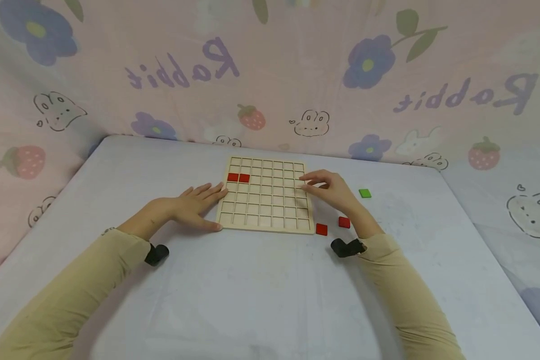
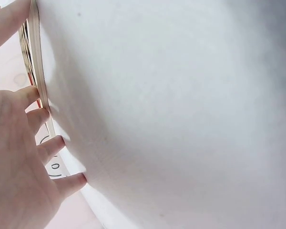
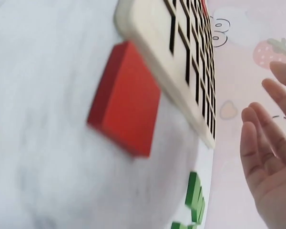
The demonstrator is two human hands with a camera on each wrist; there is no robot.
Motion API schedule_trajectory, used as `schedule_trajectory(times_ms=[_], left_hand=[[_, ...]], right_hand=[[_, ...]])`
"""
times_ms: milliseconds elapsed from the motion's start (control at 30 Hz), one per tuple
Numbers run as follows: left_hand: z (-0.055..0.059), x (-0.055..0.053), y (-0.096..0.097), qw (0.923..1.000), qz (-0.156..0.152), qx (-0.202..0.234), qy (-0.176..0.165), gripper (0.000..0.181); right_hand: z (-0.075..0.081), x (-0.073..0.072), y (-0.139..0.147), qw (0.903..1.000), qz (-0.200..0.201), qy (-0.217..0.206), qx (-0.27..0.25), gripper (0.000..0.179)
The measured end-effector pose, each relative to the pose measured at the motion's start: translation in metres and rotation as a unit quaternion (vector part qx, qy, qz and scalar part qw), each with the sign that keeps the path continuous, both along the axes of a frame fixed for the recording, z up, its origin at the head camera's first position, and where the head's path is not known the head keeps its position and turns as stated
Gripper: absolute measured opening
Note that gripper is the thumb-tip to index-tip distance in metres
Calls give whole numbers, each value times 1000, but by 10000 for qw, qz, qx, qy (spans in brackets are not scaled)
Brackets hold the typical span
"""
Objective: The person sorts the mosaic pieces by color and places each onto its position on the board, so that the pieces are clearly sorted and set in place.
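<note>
A pale wooden grid board lies flat on the table. Two red square tiles fill neighbouring cells at its left side, in the third row from the far edge. My left hand rests with fingers spread against the board's left edge; the left wrist view shows its fingertips along the wooden side. Over the right edge hovers my right hand, fingers loosely bent. In the right wrist view, thumb and fingers stand apart with nothing visible between them. A loose red tile lies beside the board's near right corner.
Another red tile sits near my right wrist. Farther right is a green tile; the right wrist view shows several green tiles there. A printed curtain hangs behind the white table.
</note>
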State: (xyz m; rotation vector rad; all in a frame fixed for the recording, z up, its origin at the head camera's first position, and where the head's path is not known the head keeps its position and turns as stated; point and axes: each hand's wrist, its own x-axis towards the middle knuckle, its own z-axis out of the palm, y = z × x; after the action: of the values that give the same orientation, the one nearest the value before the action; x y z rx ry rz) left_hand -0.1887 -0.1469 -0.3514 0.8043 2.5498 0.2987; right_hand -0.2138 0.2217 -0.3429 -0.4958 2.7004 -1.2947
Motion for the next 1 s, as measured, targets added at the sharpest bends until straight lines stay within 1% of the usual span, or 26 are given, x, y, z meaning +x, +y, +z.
schedule_trajectory(times_ms=[233,400,633,800,1000], left_hand=[[2,0,0,10000,-12,-6,4,94],[4,0,-1,10000,-7,1,23,94],[3,0,0,10000,-37,8,-2,95],[2,0,0,10000,-26,1,10,95],[0,0,-1,10000,-12,43,-4,95]], right_hand=[[-4,2,14,9999,96,5,-120,33],[-5,5,20,9999,148,4,10,32],[-4,11,29,9987,493,-67,127,32],[-7,12,36,9978,654,-56,79,30],[-6,18,40,9966,820,-85,67,30]])
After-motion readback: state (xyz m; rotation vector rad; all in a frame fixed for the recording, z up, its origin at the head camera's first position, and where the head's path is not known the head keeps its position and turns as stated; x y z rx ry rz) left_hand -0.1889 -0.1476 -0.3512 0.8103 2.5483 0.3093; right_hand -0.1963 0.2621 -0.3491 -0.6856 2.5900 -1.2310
